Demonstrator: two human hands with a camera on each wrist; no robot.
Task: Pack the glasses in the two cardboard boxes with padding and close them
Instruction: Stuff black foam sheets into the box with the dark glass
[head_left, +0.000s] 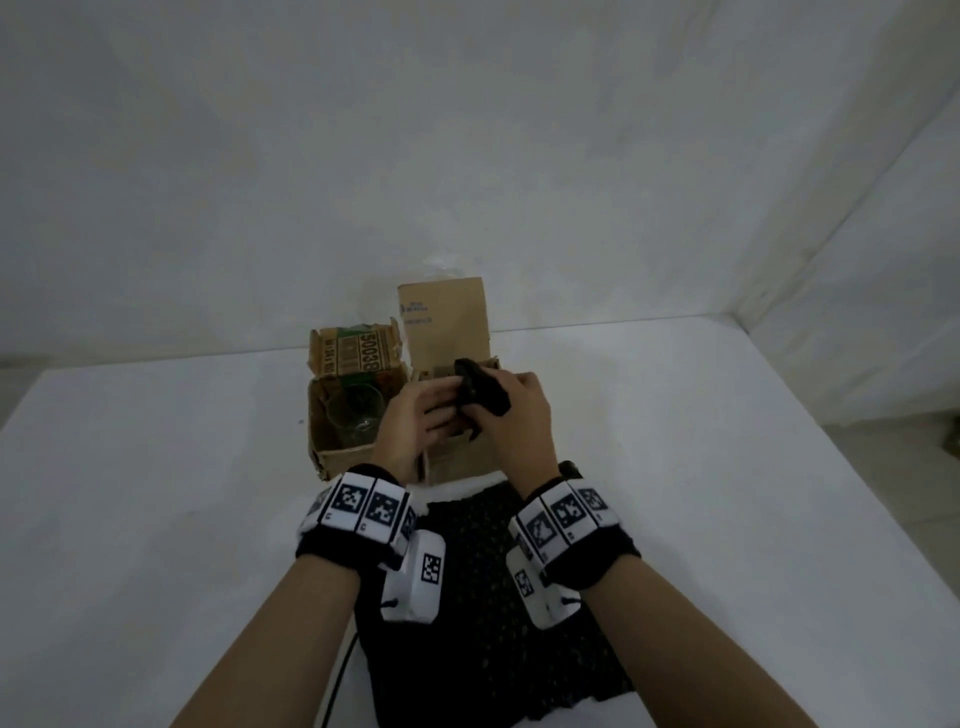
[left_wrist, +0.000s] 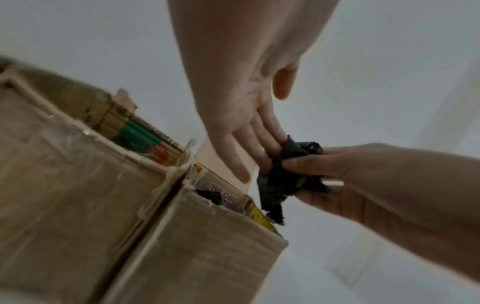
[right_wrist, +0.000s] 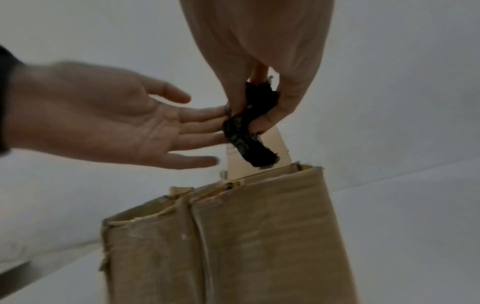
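Note:
Two open cardboard boxes stand side by side on the white table. The left box (head_left: 332, 457) holds a clear glass (head_left: 356, 415) lying on brown padding. Over the right box (head_left: 457, 462), whose tall back flap (head_left: 447, 322) stands up, my right hand (head_left: 498, 410) pinches a crumpled wad of black padding (head_left: 480, 392). My left hand (head_left: 431, 415) reaches across with straight fingers that touch the wad (left_wrist: 285, 170). From the right wrist, the wad (right_wrist: 246, 131) hangs just above the box rim (right_wrist: 259, 185). Some black padding (left_wrist: 210, 196) shows inside the right box; my hands hide the rest of it.
A sheet of black perforated padding (head_left: 483, 582) lies on the table in front of the boxes, between my forearms. White walls close in behind and to the right. The table's left edge (head_left: 21, 405) drops away.

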